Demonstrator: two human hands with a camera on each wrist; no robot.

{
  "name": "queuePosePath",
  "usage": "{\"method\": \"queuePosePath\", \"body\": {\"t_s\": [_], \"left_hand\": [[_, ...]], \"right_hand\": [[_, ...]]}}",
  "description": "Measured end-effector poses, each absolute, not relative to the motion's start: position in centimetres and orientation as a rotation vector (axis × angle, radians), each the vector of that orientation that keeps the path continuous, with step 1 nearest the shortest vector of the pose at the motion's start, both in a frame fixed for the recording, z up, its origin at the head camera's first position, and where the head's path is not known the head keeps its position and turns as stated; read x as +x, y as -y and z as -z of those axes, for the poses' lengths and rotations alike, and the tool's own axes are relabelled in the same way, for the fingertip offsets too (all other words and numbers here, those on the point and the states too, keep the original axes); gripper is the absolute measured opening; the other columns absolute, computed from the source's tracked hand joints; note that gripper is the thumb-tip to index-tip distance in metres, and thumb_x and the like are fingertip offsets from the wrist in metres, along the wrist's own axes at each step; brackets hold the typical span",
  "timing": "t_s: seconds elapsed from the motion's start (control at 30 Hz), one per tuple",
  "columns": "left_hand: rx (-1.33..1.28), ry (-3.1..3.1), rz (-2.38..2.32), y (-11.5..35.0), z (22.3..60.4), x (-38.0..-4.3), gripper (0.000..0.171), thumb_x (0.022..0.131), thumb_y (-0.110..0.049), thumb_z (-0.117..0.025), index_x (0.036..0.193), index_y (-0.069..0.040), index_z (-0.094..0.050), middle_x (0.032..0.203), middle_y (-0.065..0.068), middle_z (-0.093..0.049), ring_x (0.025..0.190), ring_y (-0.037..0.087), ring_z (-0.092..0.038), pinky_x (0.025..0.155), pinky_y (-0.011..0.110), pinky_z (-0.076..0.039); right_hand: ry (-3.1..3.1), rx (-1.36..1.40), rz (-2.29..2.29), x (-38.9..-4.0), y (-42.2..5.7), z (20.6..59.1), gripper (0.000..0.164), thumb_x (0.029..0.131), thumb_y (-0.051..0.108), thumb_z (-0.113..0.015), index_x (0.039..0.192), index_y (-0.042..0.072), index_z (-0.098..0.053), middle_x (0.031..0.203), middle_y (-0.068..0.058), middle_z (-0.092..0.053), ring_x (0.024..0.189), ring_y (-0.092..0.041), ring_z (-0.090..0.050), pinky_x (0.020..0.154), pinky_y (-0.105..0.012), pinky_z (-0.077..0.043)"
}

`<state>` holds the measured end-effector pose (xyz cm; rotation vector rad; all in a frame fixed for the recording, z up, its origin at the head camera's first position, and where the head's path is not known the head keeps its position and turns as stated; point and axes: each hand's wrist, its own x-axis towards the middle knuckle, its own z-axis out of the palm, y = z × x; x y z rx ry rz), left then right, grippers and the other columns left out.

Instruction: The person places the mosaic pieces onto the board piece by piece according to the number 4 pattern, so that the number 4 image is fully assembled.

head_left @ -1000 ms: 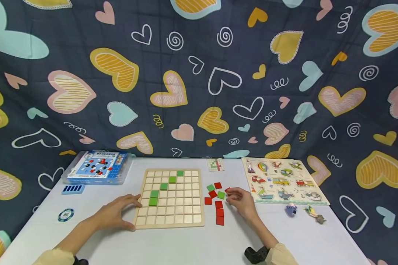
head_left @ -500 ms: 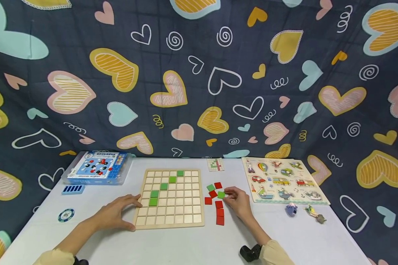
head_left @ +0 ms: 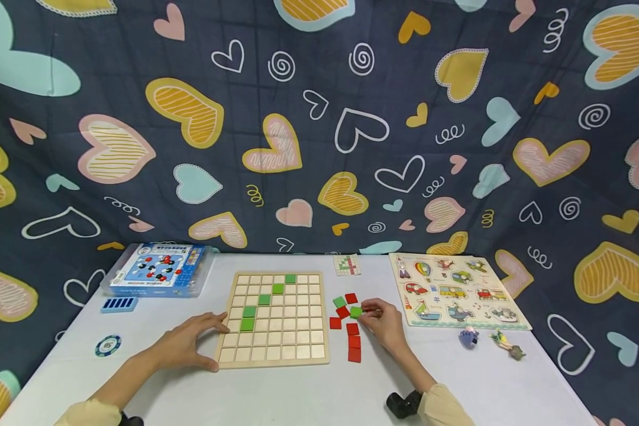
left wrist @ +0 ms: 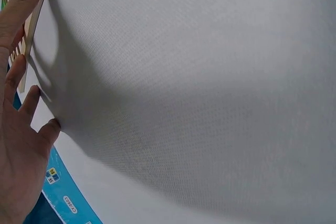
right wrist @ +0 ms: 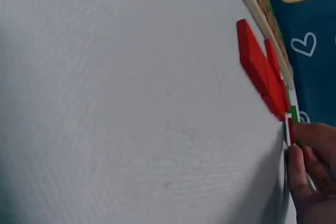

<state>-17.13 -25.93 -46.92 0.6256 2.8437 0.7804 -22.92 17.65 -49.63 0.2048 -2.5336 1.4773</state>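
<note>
A wooden grid board (head_left: 277, 364) lies on the white table in the head view, with several green tiles (head_left: 247, 324) set in a stepped diagonal. My left hand (head_left: 183, 343) rests at its left edge, thumb and fingers spread along the frame; in the left wrist view the fingers (left wrist: 31, 100) lie beside the board edge. To the right of the board, my right hand (head_left: 386, 325) pinches a green tile (head_left: 355, 312) at the edge of a loose group of red and green tiles. Several red tiles (head_left: 354, 342) make a short column just below that group.
A small pattern card (head_left: 347, 265) lies behind the tiles. A picture puzzle board (head_left: 458, 290) and small toy figures (head_left: 468, 337) are at the right. A boxed set (head_left: 157, 269), a blue slotted block (head_left: 119, 305) and a round chip (head_left: 108, 345) stand on the left.
My right hand has moved slightly left, from a red tile onto the green tile next to it; that red tile is now hidden from the head view. My left hand stays in place.
</note>
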Motion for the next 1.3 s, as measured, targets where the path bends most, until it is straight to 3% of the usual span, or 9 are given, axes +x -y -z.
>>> {"method": "queuePosePath", "body": {"t_s": [0.4,0.57,0.8,1.1,1.3], "left_hand": [[0.621,-2.846,-0.795,26.1,47.0,-16.8,0.065,0.058,-0.058,-0.081,0.114,-0.03,-0.062,0.145,0.013,-0.045,0.13,0.047,-0.038,0.077,0.08,-0.035],[0.605,-2.839,-0.795,26.1,47.1,-16.8,0.066,0.058,-0.059,-0.081,0.114,-0.03,-0.061,0.146,0.012,-0.044,0.13,0.046,-0.038,0.079,0.079,-0.035],[0.589,-2.827,-0.788,26.0,47.1,-16.8,0.066,0.058,-0.058,-0.081,0.114,-0.03,-0.061,0.146,0.012,-0.044,0.131,0.046,-0.037,0.079,0.08,-0.035],[0.616,-2.835,-0.778,25.9,46.8,-16.8,0.066,0.059,-0.057,-0.082,0.116,-0.031,-0.061,0.146,0.012,-0.044,0.13,0.047,-0.037,0.079,0.08,-0.035],[0.613,-2.828,-0.794,25.8,46.7,-17.0,0.065,0.059,-0.055,-0.083,0.115,-0.03,-0.061,0.146,0.012,-0.044,0.13,0.046,-0.037,0.081,0.079,-0.034]], "right_hand": [[2.564,0.165,-1.696,-21.8,-15.7,48.6,0.025,0.077,-0.002,-0.076,0.101,-0.002,-0.067,0.093,-0.013,-0.071,0.08,-0.021,-0.07,0.067,-0.022,-0.057],[2.531,0.279,-1.741,-21.5,-14.5,48.7,0.025,0.076,-0.003,-0.075,0.1,-0.004,-0.067,0.096,-0.015,-0.07,0.08,-0.023,-0.069,0.066,-0.025,-0.058],[2.438,0.506,-1.764,-21.2,-12.6,49.1,0.025,0.075,-0.004,-0.075,0.099,-0.008,-0.066,0.092,-0.015,-0.069,0.074,-0.013,-0.067,0.065,-0.023,-0.057],[2.513,0.44,-1.824,-21.2,-9.3,48.7,0.028,0.075,-0.01,-0.072,0.102,-0.011,-0.065,0.097,-0.025,-0.068,0.081,-0.033,-0.069,0.067,-0.026,-0.057],[2.517,0.517,-1.819,-21.3,-7.0,48.8,0.026,0.074,-0.01,-0.073,0.099,-0.009,-0.066,0.092,-0.019,-0.069,0.074,-0.016,-0.065,0.064,-0.017,-0.054]]}}
